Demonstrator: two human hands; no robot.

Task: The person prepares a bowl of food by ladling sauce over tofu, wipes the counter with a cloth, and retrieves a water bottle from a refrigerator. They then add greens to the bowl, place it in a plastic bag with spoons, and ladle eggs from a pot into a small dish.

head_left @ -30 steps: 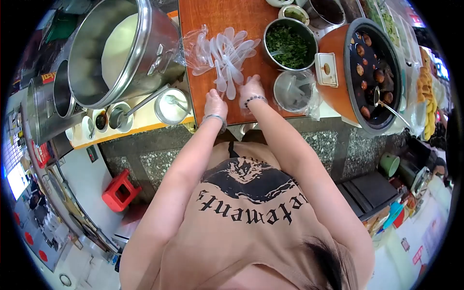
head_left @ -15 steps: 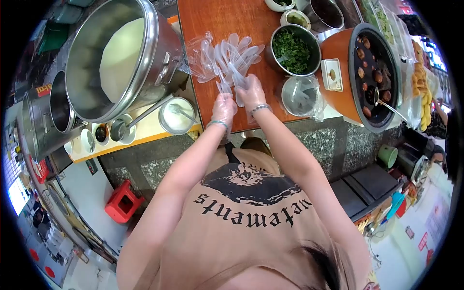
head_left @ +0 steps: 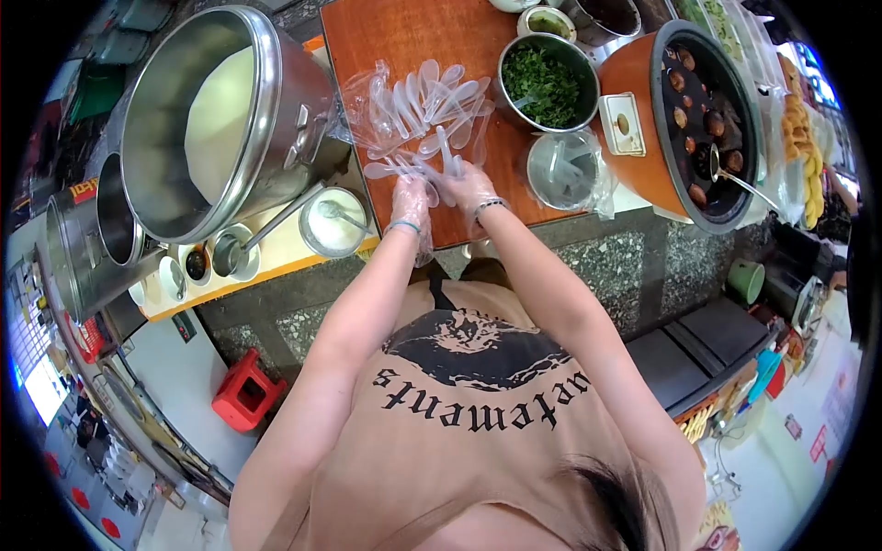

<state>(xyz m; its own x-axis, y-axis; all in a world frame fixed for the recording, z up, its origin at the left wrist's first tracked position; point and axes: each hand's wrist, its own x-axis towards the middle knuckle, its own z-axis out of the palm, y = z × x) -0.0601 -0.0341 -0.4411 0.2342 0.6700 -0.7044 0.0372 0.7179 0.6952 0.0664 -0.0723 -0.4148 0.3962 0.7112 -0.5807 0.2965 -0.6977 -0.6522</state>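
Both of my hands wear clear plastic gloves at the front edge of the brown wooden table [head_left: 386,37]. My left hand [head_left: 412,204] is closed around a bunch of clear plastic spoons [head_left: 390,169], whose ends fan out to the left. Close beside it, my right hand [head_left: 472,187] grips more plastic spoons, one of them pointing up toward the pile. Just beyond my hands lies a loose pile of clear spoons [head_left: 424,96] on a crumpled plastic bag [head_left: 367,106]. To the right stands a clear tub [head_left: 560,195] lined with a bag, with several spoons inside.
A metal bowl of chopped greens [head_left: 548,84] sits behind the tub. An orange cooker [head_left: 634,83] with eggs in dark liquid and a ladle [head_left: 735,182] is at right. A big steel pot [head_left: 276,119] and a bowl of white powder [head_left: 333,222] stand at left.
My left hand has moved slightly left, and its spoons now spread leftward instead of pointing up. My right hand has shifted a little toward me. The whole view has tilted slightly.
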